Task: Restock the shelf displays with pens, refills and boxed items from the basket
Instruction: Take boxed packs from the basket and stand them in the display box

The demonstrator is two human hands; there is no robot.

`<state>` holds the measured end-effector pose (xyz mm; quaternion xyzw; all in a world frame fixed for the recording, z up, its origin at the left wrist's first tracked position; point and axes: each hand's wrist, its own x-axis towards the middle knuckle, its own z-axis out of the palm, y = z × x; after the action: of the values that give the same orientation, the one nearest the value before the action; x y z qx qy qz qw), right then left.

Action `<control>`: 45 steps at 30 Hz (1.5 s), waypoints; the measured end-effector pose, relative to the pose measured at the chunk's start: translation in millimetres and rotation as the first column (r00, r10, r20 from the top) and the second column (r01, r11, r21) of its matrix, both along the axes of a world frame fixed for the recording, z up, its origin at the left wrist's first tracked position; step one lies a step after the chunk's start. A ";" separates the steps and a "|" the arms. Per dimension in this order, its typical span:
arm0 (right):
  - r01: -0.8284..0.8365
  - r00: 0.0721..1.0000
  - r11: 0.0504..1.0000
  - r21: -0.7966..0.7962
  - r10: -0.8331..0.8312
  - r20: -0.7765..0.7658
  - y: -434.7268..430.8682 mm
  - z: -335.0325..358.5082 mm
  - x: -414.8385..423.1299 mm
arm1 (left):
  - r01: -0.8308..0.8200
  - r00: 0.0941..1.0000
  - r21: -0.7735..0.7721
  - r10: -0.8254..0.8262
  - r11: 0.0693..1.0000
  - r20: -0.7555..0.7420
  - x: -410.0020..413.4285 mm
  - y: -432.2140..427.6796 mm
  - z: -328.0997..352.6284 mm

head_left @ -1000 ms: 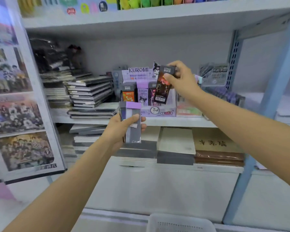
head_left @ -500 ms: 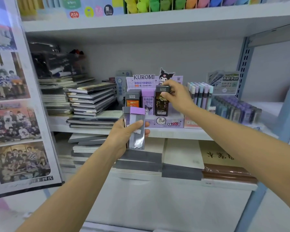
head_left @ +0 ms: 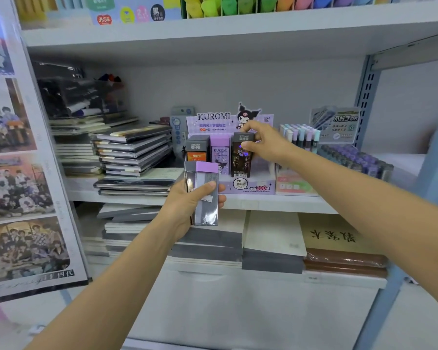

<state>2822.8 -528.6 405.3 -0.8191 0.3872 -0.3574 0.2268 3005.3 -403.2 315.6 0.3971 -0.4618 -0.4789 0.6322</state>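
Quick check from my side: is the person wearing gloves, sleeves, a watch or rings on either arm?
No. The left hand and right hand are bare: no gloves, no rings visible. The left forearm and right forearm are bare too, with no sleeve, watch or band in view.

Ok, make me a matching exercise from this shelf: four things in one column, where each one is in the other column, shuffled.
1. dark refill box
2. purple-capped box
3. orange-labelled box
4. notebook stack

A. gripped in the left hand, in front of the shelf
B. standing at the left end of the Kuromi display
C. pinched by the right hand at the display
D. lying on the shelf, left of the display

Pairs: 1-C, 2-A, 3-B, 4-D
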 end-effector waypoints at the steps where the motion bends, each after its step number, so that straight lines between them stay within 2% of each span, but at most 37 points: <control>1: -0.001 0.999 1.000 0.019 0.002 -0.033 -0.1 1.2 -0.6 | -0.003 1.000 0.000 0.003 1.000 0.004 -0.2 0.0 0.2; 4: 0.054 0.991 0.996 -0.064 -0.061 -0.118 2.3 1.9 3.1 | -0.010 1.000 0.009 0.010 1.000 -0.006 0.7 0.0 0.6; 8: 0.135 0.986 0.954 -0.267 -0.155 -0.054 4.6 -8.4 13.7 | -0.006 1.000 0.008 0.006 1.000 -0.010 1.5 0.4 1.6; 12: 0.216 0.968 0.866 -0.451 -0.250 -0.017 3.2 -13.2 15.3 | 0.007 1.000 0.011 -0.007 1.000 -0.006 0.9 1.5 2.5; 16: 0.236 0.953 0.842 -0.485 -0.299 -0.055 3.3 -18.9 15.8 | 0.004 1.000 0.006 -0.004 1.000 0.009 -0.3 4.0 3.4; 19: 0.250 0.957 0.854 -0.456 -0.291 -0.020 10.9 -14.0 11.6 | 0.009 1.000 0.008 -0.009 1.000 0.020 -2.8 7.5 5.4; 21: 0.203 0.979 0.903 -0.378 -0.191 0.069 23.2 -9.3 8.6 | 0.022 1.000 0.013 -0.022 1.000 0.020 -5.1 10.2 7.2; 23: 0.013 0.987 0.990 -0.140 0.009 0.159 41.6 -7.8 8.4 | 0.031 0.999 0.013 -0.032 0.999 0.036 -9.3 12.9 9.2; 25: -0.171 0.972 0.975 0.140 0.144 0.184 58.7 -11.1 10.3 | 0.027 0.997 0.008 -0.027 1.000 0.066 -15.9 15.0 10.8; 26: -0.214 0.969 0.954 0.210 0.181 0.167 64.9 -14.2 11.4 | 0.027 0.997 0.005 -0.028 1.000 0.075 -19.6 16.3 11.5; 30: -0.246 0.957 0.943 0.224 0.200 0.212 73.6 -19.0 9.7 | 0.049 0.995 0.043 -0.052 0.998 0.090 -29.0 23.4 16.9; 34: -0.218 0.926 0.951 0.220 0.130 0.355 72.5 -12.1 -4.0 | 0.185 0.983 0.186 -0.181 0.965 -0.040 -26.6 32.8 22.2; 37: -0.251 0.896 0.930 0.267 0.119 0.428 73.4 -6.4 -11.9 | 0.179 0.984 0.166 -0.179 0.970 -0.012 -26.4 38.2 22.0; 39: -0.272 0.901 0.911 0.311 0.128 0.415 77.5 -6.0 -12.4 | 0.132 0.990 0.141 -0.138 0.981 0.032 -29.5 41.2 24.5; 42: -0.200 0.945 0.939 0.280 0.110 0.308 82.2 -8.1 -8.6 | 0.026 0.989 0.133 -0.045 0.991 0.141 -35.1 43.9 27.6; 45: -0.215 0.946 0.934 0.285 0.126 0.298 82.7 -3.2 -8.7 | -0.001 0.984 0.118 -0.020 0.993 0.178 -35.9 45.7 27.2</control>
<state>2814.2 -445.8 402.1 -0.7456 0.3305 -0.3804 0.4361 2969.4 -357.4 342.8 0.4728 -0.4895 -0.4709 0.5613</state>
